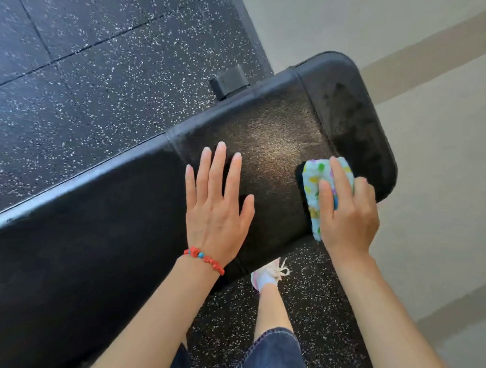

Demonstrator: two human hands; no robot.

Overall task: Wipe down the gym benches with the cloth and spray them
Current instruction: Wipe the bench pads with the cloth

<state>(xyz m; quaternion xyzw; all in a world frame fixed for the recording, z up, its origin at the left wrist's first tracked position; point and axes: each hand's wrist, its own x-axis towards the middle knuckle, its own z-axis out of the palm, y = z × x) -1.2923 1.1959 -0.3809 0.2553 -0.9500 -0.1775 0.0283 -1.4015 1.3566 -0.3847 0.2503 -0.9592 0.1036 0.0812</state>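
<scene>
On the black bench pad (pixel 262 144), near its end, right hand (pixel 347 216) fingers curl around folded cloth (pixel 315 186) to scrub; left hand (pixel 218 209) lies flat, fingers spread, likely bracing; no spray bottle visible.

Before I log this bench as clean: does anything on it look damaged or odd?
No damage shows. The bench end section beyond the cloth looks smeared and blotchy, perhaps from spray or wiping.
</scene>
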